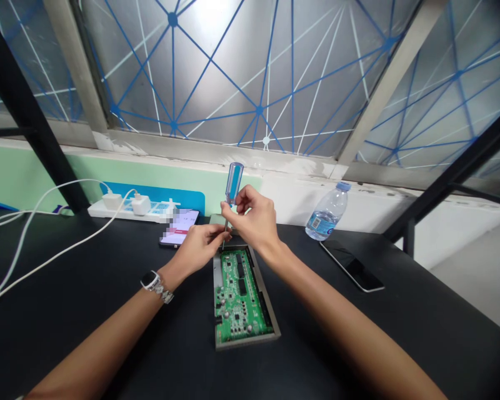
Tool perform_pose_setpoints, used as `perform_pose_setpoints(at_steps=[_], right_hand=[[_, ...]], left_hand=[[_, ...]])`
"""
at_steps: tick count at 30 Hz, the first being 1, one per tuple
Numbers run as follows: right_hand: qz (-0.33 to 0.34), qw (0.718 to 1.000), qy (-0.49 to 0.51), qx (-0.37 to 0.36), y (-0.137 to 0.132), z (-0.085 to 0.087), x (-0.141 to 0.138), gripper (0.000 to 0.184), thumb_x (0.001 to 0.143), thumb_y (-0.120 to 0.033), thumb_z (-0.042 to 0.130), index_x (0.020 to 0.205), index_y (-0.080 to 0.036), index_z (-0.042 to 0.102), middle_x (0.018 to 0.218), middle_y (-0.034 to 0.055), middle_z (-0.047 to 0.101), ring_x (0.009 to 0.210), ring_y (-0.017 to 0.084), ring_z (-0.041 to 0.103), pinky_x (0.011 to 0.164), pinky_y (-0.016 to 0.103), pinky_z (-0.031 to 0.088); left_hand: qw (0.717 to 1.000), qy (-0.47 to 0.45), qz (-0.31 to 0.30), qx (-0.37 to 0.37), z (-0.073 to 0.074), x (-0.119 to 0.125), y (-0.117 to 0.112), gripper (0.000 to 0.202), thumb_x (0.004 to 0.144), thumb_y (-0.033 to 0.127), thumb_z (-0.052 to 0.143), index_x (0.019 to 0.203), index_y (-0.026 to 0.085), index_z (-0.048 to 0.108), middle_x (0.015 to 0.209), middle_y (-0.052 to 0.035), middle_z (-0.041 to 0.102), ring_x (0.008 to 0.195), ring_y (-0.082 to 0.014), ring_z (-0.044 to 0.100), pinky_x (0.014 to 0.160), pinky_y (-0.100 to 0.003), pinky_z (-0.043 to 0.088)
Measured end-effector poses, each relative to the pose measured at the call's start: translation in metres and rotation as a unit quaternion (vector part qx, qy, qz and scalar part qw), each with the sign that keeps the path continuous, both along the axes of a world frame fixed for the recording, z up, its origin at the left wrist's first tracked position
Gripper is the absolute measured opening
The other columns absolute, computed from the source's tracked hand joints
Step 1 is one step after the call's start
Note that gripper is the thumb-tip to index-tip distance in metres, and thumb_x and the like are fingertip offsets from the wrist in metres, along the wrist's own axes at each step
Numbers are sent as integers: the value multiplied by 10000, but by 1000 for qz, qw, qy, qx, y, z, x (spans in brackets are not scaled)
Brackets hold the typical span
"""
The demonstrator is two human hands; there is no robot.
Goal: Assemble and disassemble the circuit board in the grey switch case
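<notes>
Right hand (pixel 253 218) is pinched shut around the blue-handled screwdriver (pixel 232 191), holding it upright so the tip lands at the far corner of the green circuit board (pixel 240 297). Left hand (pixel 198 246) has its fingertips closed on the shaft low down, looks like to steady it. The board sits in its open metal case (pixel 270 311) flat on the black table (pixel 87 311).

We had a black table (pixel 420 333) under the hands, frosted windows (pixel 233 66) with blue and white lines beyond them, pale green wall (pixel 20 178) off left, black frame posts (pixel 29 111) either side.
</notes>
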State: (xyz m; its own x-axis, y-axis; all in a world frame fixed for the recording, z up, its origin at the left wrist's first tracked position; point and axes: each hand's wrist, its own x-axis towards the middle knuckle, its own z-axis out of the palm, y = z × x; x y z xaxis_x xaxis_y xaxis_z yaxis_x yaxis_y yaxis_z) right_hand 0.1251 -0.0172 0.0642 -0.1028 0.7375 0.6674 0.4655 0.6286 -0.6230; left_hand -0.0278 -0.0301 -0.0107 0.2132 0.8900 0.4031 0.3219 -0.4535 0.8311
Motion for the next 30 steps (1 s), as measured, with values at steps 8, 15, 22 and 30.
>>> perform_pose_setpoints(at_steps=[8, 15, 22, 30], right_hand=[[267, 949, 14, -165, 18, 7, 19, 294, 829, -424, 649, 995, -190, 586, 970, 62, 623, 859, 190, 613, 494, 240, 506], [310, 929, 78, -186, 31, 0, 22, 296, 749, -412, 744, 871, -187, 595, 836, 19, 603, 732, 151, 582, 453, 229, 503], [64, 998, 14, -25, 9, 3, 8, 296, 751, -368, 723, 668, -212, 486, 612, -35, 535, 583, 125, 507, 573, 275, 417], [110, 991, -19, -70, 6, 8, 8, 303, 795, -471, 689, 815, -206, 546, 725, -1, 606, 630, 142, 559, 590, 287, 444]], left_hand=[[1000, 2, -9, -5, 1, -1, 0, 280, 934, 331, 548, 1059, 165, 735, 930, -81, 770, 857, -238, 720, 723, -323, 564], [1000, -10, -18, -11, -3, -2, 2, 280, 933, 330, 555, 1077, 163, 728, 974, -91, 774, 904, -244, 728, 766, -335, 578], [1000, -3, -15, 8, -1, 0, 0, 287, 927, 323, 553, 1051, 144, 740, 937, -93, 773, 848, -242, 725, 740, -337, 578], [1000, 5, -14, 12, 0, -2, 0, 276, 937, 290, 526, 1045, 141, 732, 902, -100, 768, 805, -222, 721, 722, -322, 570]])
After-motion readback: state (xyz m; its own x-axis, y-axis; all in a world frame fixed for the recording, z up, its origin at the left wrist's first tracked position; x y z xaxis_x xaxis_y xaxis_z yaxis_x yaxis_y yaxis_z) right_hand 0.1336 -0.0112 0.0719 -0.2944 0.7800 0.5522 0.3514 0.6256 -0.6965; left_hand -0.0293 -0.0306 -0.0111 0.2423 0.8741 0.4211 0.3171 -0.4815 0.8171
